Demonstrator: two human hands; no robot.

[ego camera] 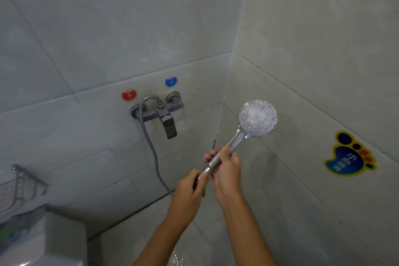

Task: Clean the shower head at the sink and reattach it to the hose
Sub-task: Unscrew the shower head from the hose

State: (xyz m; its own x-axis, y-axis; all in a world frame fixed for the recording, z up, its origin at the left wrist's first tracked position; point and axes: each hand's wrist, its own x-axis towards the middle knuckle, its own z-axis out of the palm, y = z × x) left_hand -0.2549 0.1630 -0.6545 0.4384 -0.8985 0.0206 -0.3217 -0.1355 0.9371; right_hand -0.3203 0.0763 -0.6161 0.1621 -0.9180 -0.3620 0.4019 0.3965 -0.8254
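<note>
Right hand (226, 166) gripping shower head (257, 120) handle, left hand (190, 188) closed around hose (151, 147) end

The tiled wall (97, 39) carries a chrome mixer tap (158, 111), with a red dot (129, 95) above its left end and a blue dot (171, 81) above its right. A wire rack (23, 183) hangs at lower left. On the side wall (323, 49) sticks a foot-shaped sticker (350, 155).

A chrome shower head (257, 118) is showing a dotted white face; red (129, 95) and blue (171, 81) tap markers and a yellow-edged blue footprint sticker (350, 154) are dotting pale grey tiles (86, 34).
</note>
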